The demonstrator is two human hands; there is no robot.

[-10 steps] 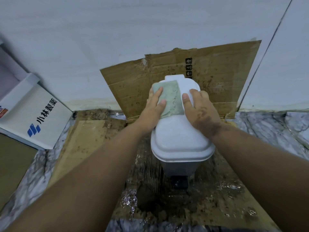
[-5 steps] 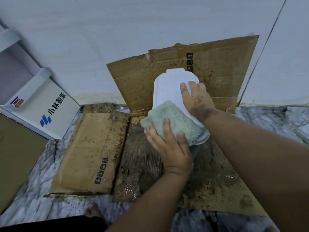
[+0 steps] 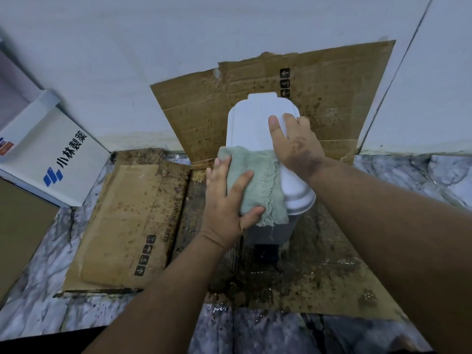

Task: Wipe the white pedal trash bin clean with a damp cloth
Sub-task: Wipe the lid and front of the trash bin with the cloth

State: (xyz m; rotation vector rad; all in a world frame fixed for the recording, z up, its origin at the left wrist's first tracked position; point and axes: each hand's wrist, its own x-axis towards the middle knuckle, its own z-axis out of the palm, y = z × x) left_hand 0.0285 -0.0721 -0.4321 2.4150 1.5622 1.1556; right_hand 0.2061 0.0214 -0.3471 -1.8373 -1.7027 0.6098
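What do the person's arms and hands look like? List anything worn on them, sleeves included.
Both forearms are bare as far as the frame shows, with no sleeves in view. The left hand and the right hand wear no gloves, and no rings, watch or wristbands are visible. The fingers are uncovered. A darker smudged patch marks the back of the right hand.

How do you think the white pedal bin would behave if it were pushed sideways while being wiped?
The bin looks like light plastic, so it would probably slide or tip easily. The wet cardboard beneath it likely adds slip. That may be why the right hand rests on its lid.
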